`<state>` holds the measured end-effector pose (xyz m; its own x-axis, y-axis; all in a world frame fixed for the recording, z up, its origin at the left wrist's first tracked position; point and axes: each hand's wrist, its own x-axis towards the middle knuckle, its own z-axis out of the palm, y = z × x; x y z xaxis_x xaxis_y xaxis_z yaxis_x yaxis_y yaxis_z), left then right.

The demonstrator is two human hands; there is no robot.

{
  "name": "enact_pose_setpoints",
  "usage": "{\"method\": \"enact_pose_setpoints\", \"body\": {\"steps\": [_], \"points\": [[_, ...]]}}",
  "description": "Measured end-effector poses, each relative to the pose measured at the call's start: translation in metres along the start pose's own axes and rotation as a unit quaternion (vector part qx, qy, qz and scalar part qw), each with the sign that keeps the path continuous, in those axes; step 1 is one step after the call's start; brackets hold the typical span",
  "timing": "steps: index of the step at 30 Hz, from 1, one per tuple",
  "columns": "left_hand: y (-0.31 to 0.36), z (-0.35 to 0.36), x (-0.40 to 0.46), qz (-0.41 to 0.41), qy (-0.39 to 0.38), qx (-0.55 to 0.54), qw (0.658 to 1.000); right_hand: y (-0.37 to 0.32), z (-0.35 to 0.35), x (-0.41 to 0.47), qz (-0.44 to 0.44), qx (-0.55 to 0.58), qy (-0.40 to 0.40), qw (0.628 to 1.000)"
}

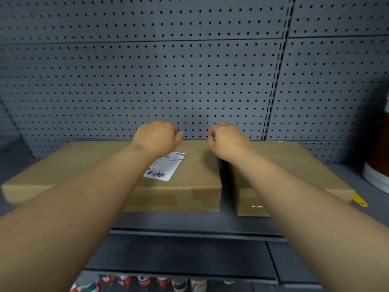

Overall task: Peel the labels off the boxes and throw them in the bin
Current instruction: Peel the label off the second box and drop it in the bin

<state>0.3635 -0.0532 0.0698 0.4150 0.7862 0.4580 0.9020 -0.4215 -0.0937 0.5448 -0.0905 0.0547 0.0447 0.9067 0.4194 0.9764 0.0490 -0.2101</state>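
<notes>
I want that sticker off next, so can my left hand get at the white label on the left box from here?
Probably yes. The left hand hovers just above the label, which lies flat on top of the left box. Nothing sits on the label; only the forearm hides its near left part.

Label point(165, 166) print too blurred to read; left forearm perhaps hides its corner.
</notes>
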Motion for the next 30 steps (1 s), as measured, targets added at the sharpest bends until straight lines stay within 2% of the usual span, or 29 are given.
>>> {"method": "enact_pose_setpoints", "body": {"steps": [6,15,26,30], "points": [[-0.007,0.008,-0.006,-0.019,-0.02,-0.005,1.0,-0.005,0.014,-0.004,-0.013,0.0,-0.018,1.0],[-0.012,0.013,-0.011,-0.03,-0.006,0.012,0.999,0.001,0.018,0.0,-0.037,-0.006,-0.039,0.999],[-0.039,0.022,-0.017,-0.036,-0.014,-0.01,0.999,-0.018,0.037,0.018,-0.028,-0.013,-0.068,0.997],[-0.061,0.028,-0.012,-0.027,-0.028,-0.03,0.999,-0.033,0.045,0.023,0.001,-0.034,-0.084,0.996]]}}
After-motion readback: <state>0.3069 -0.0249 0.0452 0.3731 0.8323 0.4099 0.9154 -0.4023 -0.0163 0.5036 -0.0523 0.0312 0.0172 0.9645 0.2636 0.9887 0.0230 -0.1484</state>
